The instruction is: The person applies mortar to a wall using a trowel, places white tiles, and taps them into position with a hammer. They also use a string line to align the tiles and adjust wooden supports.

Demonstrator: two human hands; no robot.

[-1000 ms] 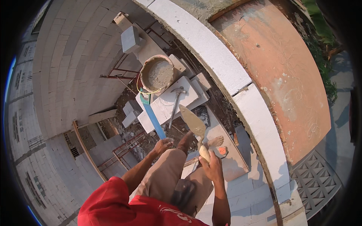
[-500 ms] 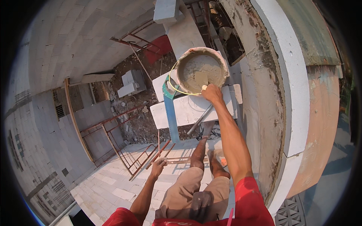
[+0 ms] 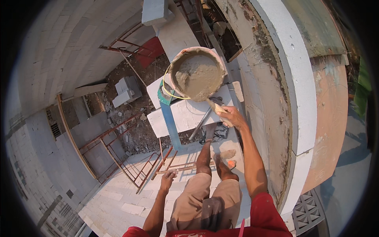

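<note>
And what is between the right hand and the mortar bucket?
In the head view, the trowel spans it, from the right hand to the bucket, passing above a white block and a hammer.

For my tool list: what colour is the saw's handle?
The handle is green, best seen in the head view.

From here I count two hands (image 3: 233, 117), one trowel (image 3: 216, 108), one mortar bucket (image 3: 197, 49), one handsaw (image 3: 169, 121), one hammer (image 3: 200, 124), two legs (image 3: 203, 158), one red panel (image 3: 151, 51) and at least two white blocks (image 3: 189, 114)
</note>
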